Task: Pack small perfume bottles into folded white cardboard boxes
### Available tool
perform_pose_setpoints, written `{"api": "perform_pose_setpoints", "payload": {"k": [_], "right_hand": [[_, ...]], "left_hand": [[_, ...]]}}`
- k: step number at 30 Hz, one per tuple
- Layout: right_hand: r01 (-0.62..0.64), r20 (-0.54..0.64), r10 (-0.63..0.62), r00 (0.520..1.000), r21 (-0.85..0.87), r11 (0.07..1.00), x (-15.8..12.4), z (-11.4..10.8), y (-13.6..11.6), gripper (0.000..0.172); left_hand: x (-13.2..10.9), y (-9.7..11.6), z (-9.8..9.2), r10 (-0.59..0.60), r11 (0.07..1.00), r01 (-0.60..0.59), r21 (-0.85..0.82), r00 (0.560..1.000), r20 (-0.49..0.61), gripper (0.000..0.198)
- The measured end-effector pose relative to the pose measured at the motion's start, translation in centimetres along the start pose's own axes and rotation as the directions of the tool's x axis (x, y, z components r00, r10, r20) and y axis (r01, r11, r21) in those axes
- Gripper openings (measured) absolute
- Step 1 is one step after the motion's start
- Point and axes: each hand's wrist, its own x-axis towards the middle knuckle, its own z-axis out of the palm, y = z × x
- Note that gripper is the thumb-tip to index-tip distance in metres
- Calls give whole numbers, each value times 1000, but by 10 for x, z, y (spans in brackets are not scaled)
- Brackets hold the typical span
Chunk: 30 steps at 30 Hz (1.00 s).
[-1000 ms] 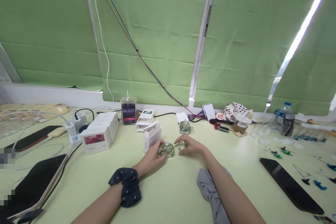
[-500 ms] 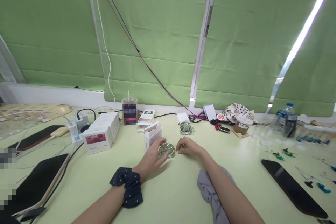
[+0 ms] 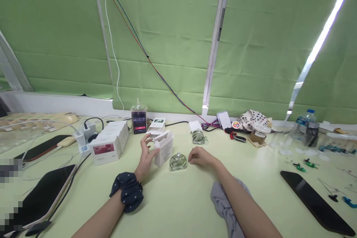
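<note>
A round glass perfume bottle [image 3: 177, 161] with pale green liquid stands alone on the pale green table [image 3: 184, 200]. My left hand [image 3: 147, 153], a dark scrunchie on its wrist, is open with fingers spread beside an open white carton [image 3: 164, 148]; its thumb is near or on the carton's side. My right hand [image 3: 200, 156] rests on the table just right of the bottle, fingers curled shut around something small I cannot make out. A second glass bottle [image 3: 198, 137] lies farther back.
A row of white boxes [image 3: 109, 142] and a power strip with cables sit at left. Dark tablets lie at front left [image 3: 41, 193] and right [image 3: 316, 200]. A grey cloth [image 3: 225, 202] lies under my right forearm. A jar, water bottle and small clips are at right.
My left hand let go of the round bottle and moved left to the open white carton. The bottle now stands free. My right hand stayed curled beside it.
</note>
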Motion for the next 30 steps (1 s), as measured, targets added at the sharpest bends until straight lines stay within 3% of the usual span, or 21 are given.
{"api": "perform_pose_setpoints", "payload": {"k": [3, 6, 11, 17, 20, 22, 25, 27, 30], "right_hand": [[-17, 3, 17, 1000, -7, 1000, -1, -1, -4, 11], [-25, 4, 26, 1000, -13, 1000, -1, -1, -4, 11], [-23, 5, 23, 1000, -6, 1000, -1, 0, -2, 11], [-14, 1, 14, 1000, -6, 1000, -2, -1, -2, 12], [-12, 5, 12, 1000, -8, 1000, -2, -1, -3, 11], [-21, 6, 21, 1000, -1, 1000, -2, -1, -3, 10], [-37, 4, 37, 999, 19, 999, -3, -2, -4, 10], [-39, -3, 39, 999, 29, 999, -3, -2, -6, 10], [-35, -15, 36, 999, 37, 999, -4, -2, -7, 10]], "left_hand": [[3, -3, -1, -157, 957, 205, -204, 961, 229, 66], [2, 0, -2, -196, 925, 306, -224, 892, 407, 76], [2, -1, -4, -185, 933, 309, -186, 852, 489, 83], [2, -12, -4, -219, 938, 326, -117, 820, 529, 75], [2, -14, -3, -243, 951, 306, -37, 820, 519, 67], [1, -13, -1, -212, 973, 230, 14, 868, 449, 67], [1, -8, 3, -80, 987, 42, 156, 966, 246, 78], [2, -5, 5, -13, 966, -25, 258, 990, 144, 80], [2, -3, 6, 19, 950, -46, 307, 996, 89, 78]]}}
